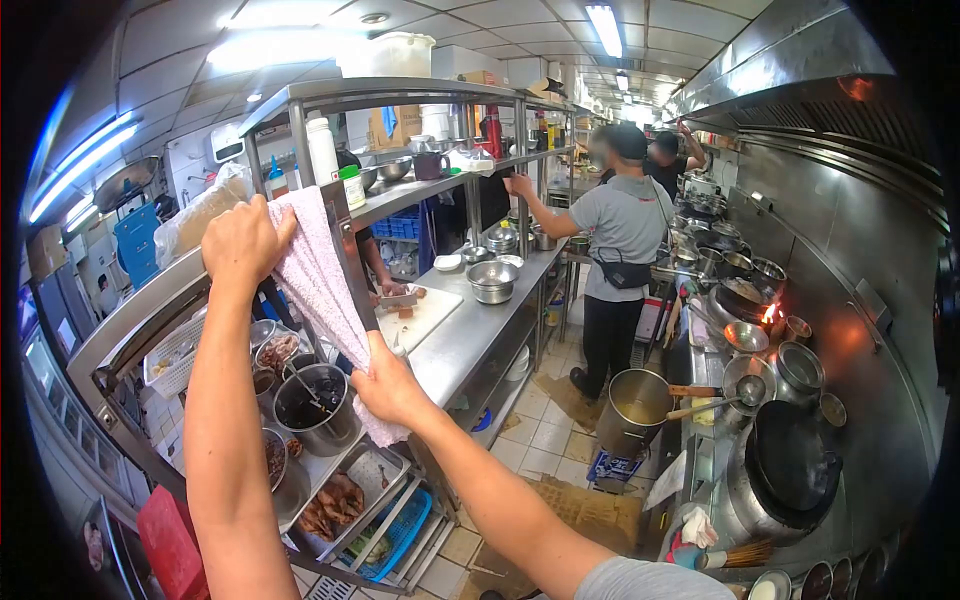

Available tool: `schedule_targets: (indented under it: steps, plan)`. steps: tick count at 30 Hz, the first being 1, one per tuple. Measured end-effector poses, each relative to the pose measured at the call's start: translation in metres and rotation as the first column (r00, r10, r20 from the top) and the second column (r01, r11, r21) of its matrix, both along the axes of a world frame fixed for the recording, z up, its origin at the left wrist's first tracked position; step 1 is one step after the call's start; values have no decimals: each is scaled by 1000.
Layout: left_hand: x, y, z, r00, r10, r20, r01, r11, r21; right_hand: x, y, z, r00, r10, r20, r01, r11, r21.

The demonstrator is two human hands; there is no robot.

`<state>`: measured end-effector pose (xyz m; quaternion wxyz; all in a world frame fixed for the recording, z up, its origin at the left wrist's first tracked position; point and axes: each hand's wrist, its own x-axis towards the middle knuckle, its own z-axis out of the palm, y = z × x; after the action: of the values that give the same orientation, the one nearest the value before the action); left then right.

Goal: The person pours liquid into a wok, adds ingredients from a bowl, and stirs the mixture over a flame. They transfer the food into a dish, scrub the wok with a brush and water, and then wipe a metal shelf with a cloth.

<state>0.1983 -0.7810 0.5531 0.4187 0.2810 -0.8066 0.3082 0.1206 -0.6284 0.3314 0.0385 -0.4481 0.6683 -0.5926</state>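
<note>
A light pink towel [318, 265] is stretched between my two hands, over a metal upright of the shelving. My left hand [245, 240] is closed on its upper end, near the shelf's corner. Lower down and to the right, my right hand [388, 385] grips the towel's lower part, with a loose end hanging below the fist. Under my arms stands a metal pot of dark liquid [312, 395] with a ladle in it. Trays below hold browned meat [332, 505].
Beyond the shelf, a co-worker's hand holds a cleaver over a cutting board [437, 318]. A person in grey [622, 230] stands in the aisle. Woks [795, 465], a flame [771, 314] and a large pot [637, 400] are at the right.
</note>
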Motion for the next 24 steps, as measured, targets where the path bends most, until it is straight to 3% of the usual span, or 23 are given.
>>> schedule_targets:
  steps: [24]
  plan:
    - [-1, -1, -1, 1000, -9, -23, 9, 1000, -13, 2, 6, 6, 1000, 12, -22, -12, 1000, 21]
